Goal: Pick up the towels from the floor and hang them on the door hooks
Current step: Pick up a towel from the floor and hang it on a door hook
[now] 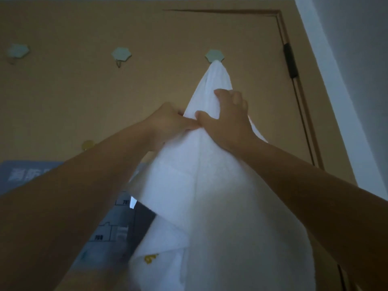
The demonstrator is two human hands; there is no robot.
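I see both arms stretched up: left grip and right grip each clutch the soft white towel, hanging from the hexagonal hook.

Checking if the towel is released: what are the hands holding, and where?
Both grip the white towel, just below the hook: left hand on its left edge, right hand across the front.

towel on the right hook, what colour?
White towel, small yellow mark near its lower edge; head view, the only one.
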